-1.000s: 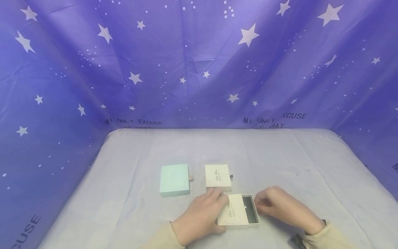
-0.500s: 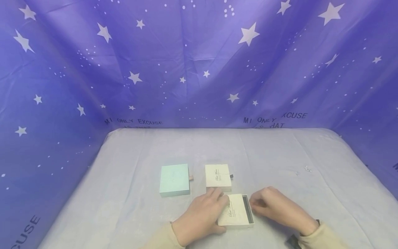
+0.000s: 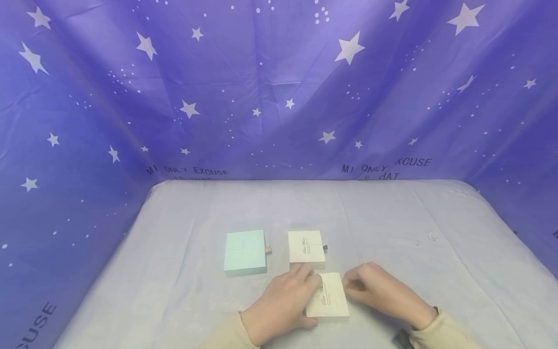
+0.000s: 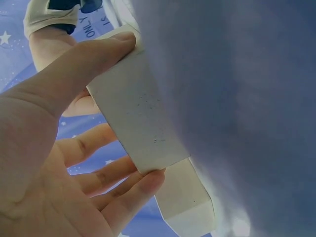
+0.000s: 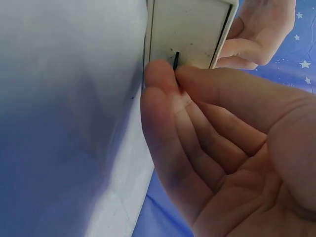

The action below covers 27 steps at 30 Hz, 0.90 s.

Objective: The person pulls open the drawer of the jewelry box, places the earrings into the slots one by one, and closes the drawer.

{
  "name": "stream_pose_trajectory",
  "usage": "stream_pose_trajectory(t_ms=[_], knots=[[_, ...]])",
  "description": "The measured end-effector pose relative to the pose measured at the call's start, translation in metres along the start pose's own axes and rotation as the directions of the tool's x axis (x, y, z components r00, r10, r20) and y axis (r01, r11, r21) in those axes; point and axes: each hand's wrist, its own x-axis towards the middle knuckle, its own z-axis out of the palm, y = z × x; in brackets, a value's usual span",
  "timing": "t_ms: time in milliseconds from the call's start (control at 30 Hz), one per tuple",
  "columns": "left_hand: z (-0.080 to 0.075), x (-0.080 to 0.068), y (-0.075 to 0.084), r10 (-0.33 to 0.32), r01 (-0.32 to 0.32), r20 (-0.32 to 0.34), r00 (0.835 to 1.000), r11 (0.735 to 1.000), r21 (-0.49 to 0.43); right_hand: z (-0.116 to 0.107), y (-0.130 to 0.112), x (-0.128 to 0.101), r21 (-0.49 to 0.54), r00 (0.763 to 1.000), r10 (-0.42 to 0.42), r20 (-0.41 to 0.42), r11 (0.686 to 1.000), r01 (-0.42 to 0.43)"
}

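A cream drawer box (image 3: 333, 300) with dark lettering lies at the front of the table, its drawer flush inside its sleeve. My left hand (image 3: 283, 300) grips this box from the left, thumb on the near side and fingers toward the far side. In the left wrist view the thumb and fingers span the box's end (image 4: 133, 108). At the opposite end, my right hand (image 3: 375, 291) pinches the small black pull tab (image 5: 176, 59) between thumb and index finger. That hand's fingertips are against the drawer front (image 5: 187, 29) in the right wrist view.
Just behind stands a second cream drawer box (image 3: 305, 247) with a black tab (image 3: 325, 247), close to the left fingers. A mint-green box (image 3: 245, 252) with a tan tab sits left of it. Small shiny pieces (image 3: 431, 237) lie at right on the grey cloth-covered table (image 3: 183, 300).
The drawer, partly out a second ago with its dark inside showing, has slid left into the sleeve. My right hand moved left along with it; the left hand stayed in place.
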Motion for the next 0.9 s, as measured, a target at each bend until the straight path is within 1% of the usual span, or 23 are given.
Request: stream_pose_trajectory(t_ms=[133, 200, 367, 467, 533, 700, 900], knots=[[0.000, 0.000, 0.000, 0.000, 0.000, -0.005, 1.000, 1.000, -0.009, -0.002, 0.000, -0.001, 0.013, 1.000, 0.005, 0.017, 1.000, -0.005], [0.001, -0.001, -0.001, 0.000, 0.000, -0.010, 1.000, 1.000, -0.012, -0.003, -0.001, -0.002, 0.000, 1.000, 0.014, 0.014, 1.000, -0.014], [0.002, 0.000, -0.001, 0.004, -0.004, -0.015, 1.000, 1.000, -0.018, -0.006, -0.003, -0.005, -0.051, 0.997, 0.056, -0.049, 0.997, -0.058], [0.003, 0.000, -0.002, 0.006, -0.007, -0.018, 1.000, 1.000, -0.017, -0.008, -0.005, -0.006, -0.046, 0.994, 0.067, -0.083, 0.996, -0.071], [0.003, -0.001, -0.002, 0.008, -0.008, -0.021, 1.000, 1.000, -0.014, -0.009, -0.008, -0.007, -0.055, 0.994, 0.055, -0.096, 0.997, -0.061], [0.003, -0.001, -0.002, 0.010, -0.010, -0.021, 1.000, 1.000, -0.007, -0.004, -0.016, -0.010, -0.157, 0.993, -0.007, -0.118, 0.987, -0.012], [0.002, -0.001, -0.002, 0.008, -0.008, -0.005, 1.000, 1.000, -0.020, 0.012, -0.021, -0.012, -0.189, 0.997, -0.049, -0.052, 0.981, 0.038]])
